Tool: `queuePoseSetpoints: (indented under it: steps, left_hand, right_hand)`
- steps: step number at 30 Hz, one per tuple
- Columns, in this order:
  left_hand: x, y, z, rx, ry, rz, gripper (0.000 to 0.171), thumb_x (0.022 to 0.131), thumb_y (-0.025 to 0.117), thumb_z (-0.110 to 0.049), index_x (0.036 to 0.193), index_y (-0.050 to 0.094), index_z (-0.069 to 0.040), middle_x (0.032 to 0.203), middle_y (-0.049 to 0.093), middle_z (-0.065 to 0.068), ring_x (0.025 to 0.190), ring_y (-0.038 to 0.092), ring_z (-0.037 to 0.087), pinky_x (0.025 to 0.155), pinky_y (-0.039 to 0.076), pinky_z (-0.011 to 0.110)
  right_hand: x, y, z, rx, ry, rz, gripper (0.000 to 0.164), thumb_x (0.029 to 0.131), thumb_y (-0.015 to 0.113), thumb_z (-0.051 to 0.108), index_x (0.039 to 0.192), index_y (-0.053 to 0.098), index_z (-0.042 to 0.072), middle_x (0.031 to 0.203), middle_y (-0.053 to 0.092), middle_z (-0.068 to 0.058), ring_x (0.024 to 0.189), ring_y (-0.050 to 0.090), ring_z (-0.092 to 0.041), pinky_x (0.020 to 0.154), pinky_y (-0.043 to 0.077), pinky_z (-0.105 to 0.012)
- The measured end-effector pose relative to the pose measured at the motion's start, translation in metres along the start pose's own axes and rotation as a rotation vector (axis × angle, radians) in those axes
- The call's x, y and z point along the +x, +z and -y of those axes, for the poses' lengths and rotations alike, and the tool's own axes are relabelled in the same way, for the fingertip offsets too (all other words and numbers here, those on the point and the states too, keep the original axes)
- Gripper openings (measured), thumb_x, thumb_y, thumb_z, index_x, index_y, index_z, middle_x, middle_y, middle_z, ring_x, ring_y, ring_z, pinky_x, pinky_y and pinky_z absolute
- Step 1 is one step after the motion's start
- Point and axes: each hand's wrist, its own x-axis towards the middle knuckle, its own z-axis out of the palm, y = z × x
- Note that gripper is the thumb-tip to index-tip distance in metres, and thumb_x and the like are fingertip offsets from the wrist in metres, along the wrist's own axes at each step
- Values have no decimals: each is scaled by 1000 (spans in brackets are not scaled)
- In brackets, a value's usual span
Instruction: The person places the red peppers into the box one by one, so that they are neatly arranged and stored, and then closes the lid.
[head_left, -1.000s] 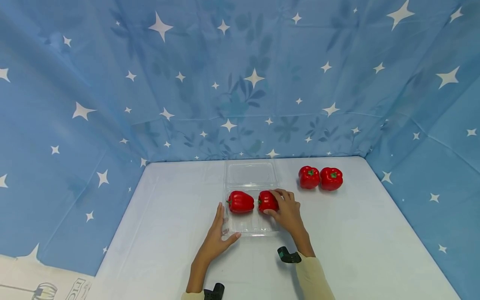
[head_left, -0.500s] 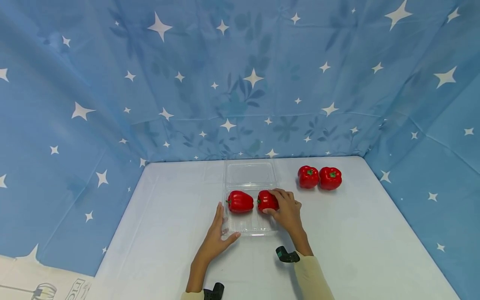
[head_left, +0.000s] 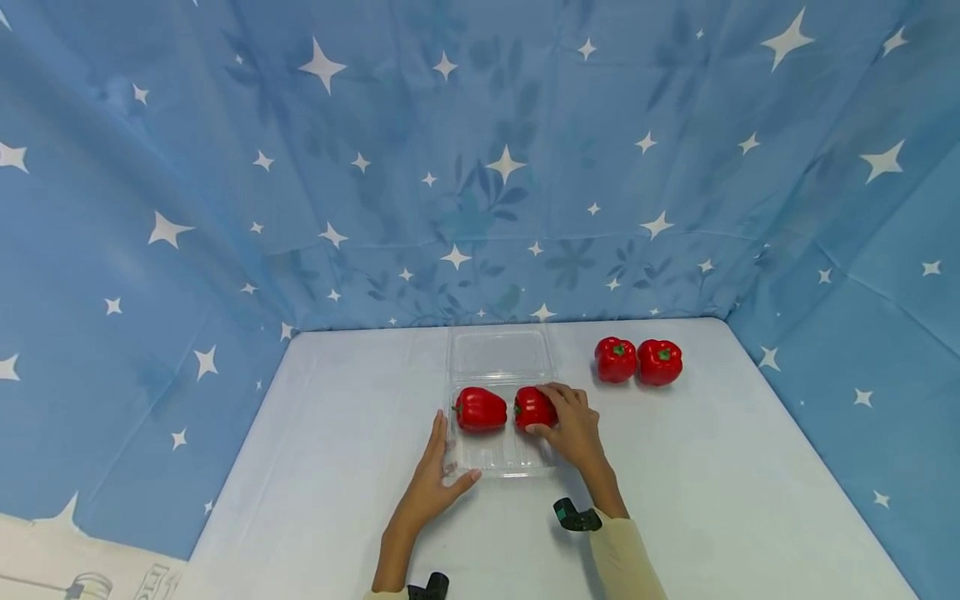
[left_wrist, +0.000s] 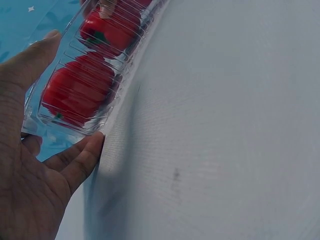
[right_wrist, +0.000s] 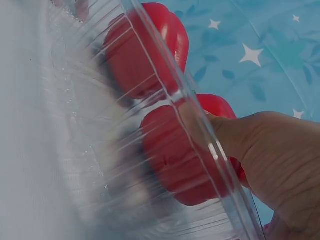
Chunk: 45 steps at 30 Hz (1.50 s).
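A clear plastic clamshell container [head_left: 491,454] lies with its lid folded back on the white table. Two red bell peppers are in its rear half. The left pepper [head_left: 481,409] lies on its side, stem pointing left. Round the right pepper [head_left: 531,408] my right hand [head_left: 576,427] curls, thumb in front and fingers behind; the right wrist view shows its thumb [right_wrist: 225,131] over the container's rim. My left hand [head_left: 430,485] rests at the container's front left corner, fingers straight along the left wall and thumb spread by the front edge. Its thumb and fingers [left_wrist: 82,162] touch the plastic.
Two more red bell peppers, one [head_left: 616,360] beside the other [head_left: 660,362], stand at the table's back right. The container's transparent lid [head_left: 501,352] lies flat behind its base. A blue star-patterned curtain [head_left: 480,167] borders the white table [head_left: 345,417] at the back and sides.
Both hands and the peppers hold their places. Only the head view has tilted slightly, so everything sits a little lower in it.
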Motion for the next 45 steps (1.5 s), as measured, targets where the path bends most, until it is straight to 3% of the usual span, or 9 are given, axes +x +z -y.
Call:
queuePoseSetpoints:
  steps: [15,23,26,33,37,41,45]
  left_hand:
    - [-1,0,0,-3,20,-17,103,84,74,-41,158,8,-15,166,6,4,143,36,38,97,52,46]
    - [-1,1,0,-13,2,-7,103,84,73,-42,159,6,-17,166,6,4,142,37,38,97,52,45]
    - [-1,1,0,-12,-5,-6,103,84,74,-42,159,6,-19,166,6,2,143,35,37,98,52,45]
    - [-1,0,-1,-20,-3,-7,103,84,74,-42,159,7,-18,166,6,3,142,37,38,97,52,45]
    - [-1,0,-2,-26,1,-9,103,84,74,-41,159,8,-16,166,6,4,143,35,39,98,51,46]
    - [-1,0,-2,-26,-2,-5,103,84,74,-42,159,8,-15,166,6,4,143,35,39,98,51,47]
    - [0,0,-1,-8,-8,-2,104,84,73,-45,159,7,-16,166,5,2,144,33,37,99,50,45]
  right_hand:
    - [-3,0,-6,98,-12,-15,70,76,84,25,139,53,17,143,49,-13,128,41,-33,92,45,-61]
    - [-2,-1,-7,193,-9,-35,65,77,83,24,136,56,14,141,50,-15,131,42,-35,100,42,-68]
    - [-2,-2,-8,234,-11,-55,62,78,82,23,134,58,13,140,50,-16,131,43,-35,102,45,-63]
    - [0,-3,-18,316,-38,-210,45,85,77,23,125,63,9,133,54,-15,127,50,-34,103,47,-57]
    - [0,-9,-25,340,-29,-330,37,86,75,18,120,65,6,128,55,-17,119,55,-34,96,51,-57]
    - [1,-16,-35,338,4,-449,36,85,74,12,119,64,2,125,54,-18,113,56,-33,89,54,-58]
    - [3,-25,-45,291,72,-534,42,85,73,7,124,58,1,128,49,-19,119,50,-31,91,54,-57]
